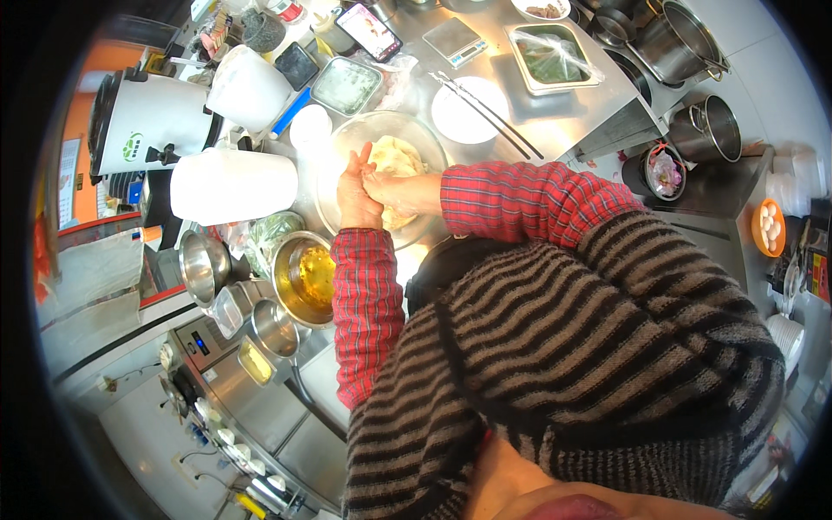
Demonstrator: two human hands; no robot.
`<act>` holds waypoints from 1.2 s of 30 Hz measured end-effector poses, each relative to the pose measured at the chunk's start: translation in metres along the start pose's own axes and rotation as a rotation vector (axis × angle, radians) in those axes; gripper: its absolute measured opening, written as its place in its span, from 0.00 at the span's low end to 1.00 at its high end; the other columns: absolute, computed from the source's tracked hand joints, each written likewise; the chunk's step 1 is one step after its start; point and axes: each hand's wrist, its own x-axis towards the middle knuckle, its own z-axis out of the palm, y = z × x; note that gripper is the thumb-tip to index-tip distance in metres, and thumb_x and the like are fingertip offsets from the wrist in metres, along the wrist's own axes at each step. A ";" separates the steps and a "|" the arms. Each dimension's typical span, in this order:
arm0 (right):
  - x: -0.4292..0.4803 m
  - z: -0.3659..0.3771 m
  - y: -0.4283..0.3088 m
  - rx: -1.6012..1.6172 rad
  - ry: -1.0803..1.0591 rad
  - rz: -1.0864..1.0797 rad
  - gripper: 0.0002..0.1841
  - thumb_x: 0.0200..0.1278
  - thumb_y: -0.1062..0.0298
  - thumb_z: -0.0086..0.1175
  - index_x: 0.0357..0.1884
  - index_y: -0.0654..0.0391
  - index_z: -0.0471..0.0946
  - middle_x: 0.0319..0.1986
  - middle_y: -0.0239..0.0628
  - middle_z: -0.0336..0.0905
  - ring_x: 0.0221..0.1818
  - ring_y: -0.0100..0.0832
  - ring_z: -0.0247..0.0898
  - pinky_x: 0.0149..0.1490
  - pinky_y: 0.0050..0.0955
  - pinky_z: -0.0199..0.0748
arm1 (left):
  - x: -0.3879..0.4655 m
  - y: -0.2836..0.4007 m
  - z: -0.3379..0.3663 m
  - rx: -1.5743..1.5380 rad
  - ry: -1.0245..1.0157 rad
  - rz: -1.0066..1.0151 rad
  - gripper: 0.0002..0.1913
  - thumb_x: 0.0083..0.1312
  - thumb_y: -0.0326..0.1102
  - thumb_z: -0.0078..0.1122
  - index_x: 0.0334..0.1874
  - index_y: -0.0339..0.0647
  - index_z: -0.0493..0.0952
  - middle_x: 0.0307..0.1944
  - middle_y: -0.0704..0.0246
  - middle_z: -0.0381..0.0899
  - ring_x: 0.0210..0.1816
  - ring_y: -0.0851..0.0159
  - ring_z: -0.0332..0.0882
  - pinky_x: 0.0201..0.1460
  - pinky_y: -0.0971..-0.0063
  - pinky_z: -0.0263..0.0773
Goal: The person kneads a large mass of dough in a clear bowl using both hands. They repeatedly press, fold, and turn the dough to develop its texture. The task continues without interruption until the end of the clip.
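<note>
A lump of pale yellow dough (395,153) lies in a large clear bowl (434,138) on the metal worktop. Over the bowl, my left hand (359,198) is raised with its fingers extended and nothing visible held in it. My right hand (406,192) reaches across from the right, its fingertips pressed against the palm side of my left hand. Bits of dough seem to cling to the skin. The right fingers are partly hidden where the hands meet, and both hands and wrists cover part of the dough.
Black chopsticks (497,120) rest across a white bowl (469,97). Behind stand a digital scale (455,42), a lit phone (368,31) and a bag-covered metal container (552,62). At left are white containers (234,185) and a metal pot of yellow oily liquid (312,276).
</note>
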 end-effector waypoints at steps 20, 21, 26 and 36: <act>-0.035 0.014 -0.056 0.214 0.268 0.013 0.24 0.68 0.47 0.50 0.45 0.63 0.74 0.36 0.45 0.76 0.38 0.36 0.72 0.41 0.37 0.69 | -0.033 -0.009 0.014 -0.024 0.167 0.063 0.20 0.77 0.46 0.40 0.58 0.37 0.71 0.53 0.61 0.74 0.54 0.61 0.71 0.59 0.65 0.68; -0.030 0.012 -0.055 0.241 0.255 -0.003 0.24 0.68 0.46 0.51 0.43 0.63 0.75 0.33 0.45 0.77 0.35 0.36 0.73 0.38 0.38 0.70 | -0.035 -0.013 0.016 -0.025 0.137 0.087 0.19 0.77 0.46 0.42 0.55 0.37 0.72 0.53 0.62 0.74 0.55 0.61 0.71 0.60 0.64 0.68; -0.008 -0.003 -0.050 0.249 0.125 0.027 0.30 0.64 0.41 0.55 0.35 0.66 0.79 0.28 0.47 0.78 0.33 0.35 0.74 0.37 0.38 0.70 | -0.031 -0.026 0.023 -0.054 0.117 0.153 0.16 0.75 0.40 0.47 0.53 0.31 0.71 0.49 0.58 0.75 0.50 0.61 0.74 0.56 0.66 0.70; -0.021 -0.004 -0.045 -0.393 0.357 0.058 0.21 0.66 0.56 0.48 0.50 0.65 0.74 0.46 0.53 0.79 0.51 0.48 0.76 0.53 0.42 0.71 | 0.035 -0.023 -0.020 -0.100 0.209 -0.053 0.10 0.71 0.35 0.54 0.34 0.35 0.71 0.32 0.66 0.74 0.34 0.61 0.74 0.39 0.67 0.73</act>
